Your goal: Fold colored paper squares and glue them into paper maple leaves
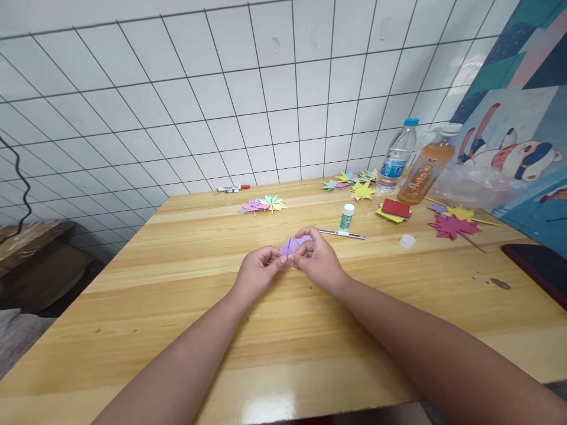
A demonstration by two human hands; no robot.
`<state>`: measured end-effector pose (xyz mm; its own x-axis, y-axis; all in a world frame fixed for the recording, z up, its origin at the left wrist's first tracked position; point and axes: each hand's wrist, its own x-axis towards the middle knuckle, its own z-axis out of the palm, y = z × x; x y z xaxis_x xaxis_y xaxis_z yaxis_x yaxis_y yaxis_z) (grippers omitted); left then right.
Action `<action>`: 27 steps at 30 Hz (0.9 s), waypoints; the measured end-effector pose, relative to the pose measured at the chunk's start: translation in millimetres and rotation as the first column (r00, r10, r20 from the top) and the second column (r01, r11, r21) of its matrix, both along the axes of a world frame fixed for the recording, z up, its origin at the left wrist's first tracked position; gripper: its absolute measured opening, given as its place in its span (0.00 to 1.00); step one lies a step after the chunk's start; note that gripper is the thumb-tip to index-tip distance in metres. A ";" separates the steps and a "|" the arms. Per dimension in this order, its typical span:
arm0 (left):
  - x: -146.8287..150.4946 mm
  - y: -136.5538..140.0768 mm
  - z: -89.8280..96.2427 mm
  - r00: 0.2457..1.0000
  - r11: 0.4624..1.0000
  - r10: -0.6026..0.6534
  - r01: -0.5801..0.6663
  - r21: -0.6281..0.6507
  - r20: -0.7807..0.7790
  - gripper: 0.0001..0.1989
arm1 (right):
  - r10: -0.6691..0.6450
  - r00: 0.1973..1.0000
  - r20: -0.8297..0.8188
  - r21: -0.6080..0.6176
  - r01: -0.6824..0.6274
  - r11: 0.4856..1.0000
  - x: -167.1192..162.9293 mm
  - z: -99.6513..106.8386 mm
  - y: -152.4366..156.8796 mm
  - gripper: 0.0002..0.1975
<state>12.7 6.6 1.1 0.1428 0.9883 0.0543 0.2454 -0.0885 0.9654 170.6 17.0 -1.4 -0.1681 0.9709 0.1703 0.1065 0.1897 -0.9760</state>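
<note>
A small folded sheet of purple paper (pixel 291 244) is held between both hands over the middle of the wooden table (pixel 186 330). My left hand (pixel 261 268) pinches its left lower edge between thumb and fingers. On the other side, my right hand (pixel 319 260) grips the paper with thumb and curled fingers, covering part of it. A crease line shows on the paper's face. Just beyond my right hand lie a thin pen-like stick (pixel 342 234) and an upright glue stick (pixel 347 218) with a white cap.
Folded paper leaves (pixel 263 205) and markers (pixel 233 189) lie toward the tiled wall. At right are more paper leaves (pixel 454 226), stacked coloured paper (pixel 396 209), a clear cap (pixel 407 241), a water bottle (pixel 397 156), an orange drink bottle (pixel 429 165) and a dark phone-like device (pixel 538 271).
</note>
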 end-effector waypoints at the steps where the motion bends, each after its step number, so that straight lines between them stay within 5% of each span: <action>1: -0.2 0.4 -0.9 1.000 1.000 0.007 -0.007 0.003 -0.024 0.17 | -0.003 1.000 0.003 -0.001 0.003 1.000 -0.1 -1.7 0.8 0.19; 17: -3.7 1.8 -13.3 0.984 0.993 0.013 0.008 0.117 -0.180 0.11 | 0.079 0.993 -0.093 -0.233 -0.099 0.967 0.4 -9.5 12.4 0.13; 27: -5.6 -1.2 -9.1 0.968 0.983 0.053 -0.008 0.184 -0.244 0.11 | 0.076 0.953 0.293 0.089 -0.107 0.990 7.9 -11.4 9.1 0.11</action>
<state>7.0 5.4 -8.0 0.1442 0.9694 0.1985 0.4797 -0.2439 0.8429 178.5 26.1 -12.8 -0.3120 0.9290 0.1992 0.3583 0.3092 -0.8809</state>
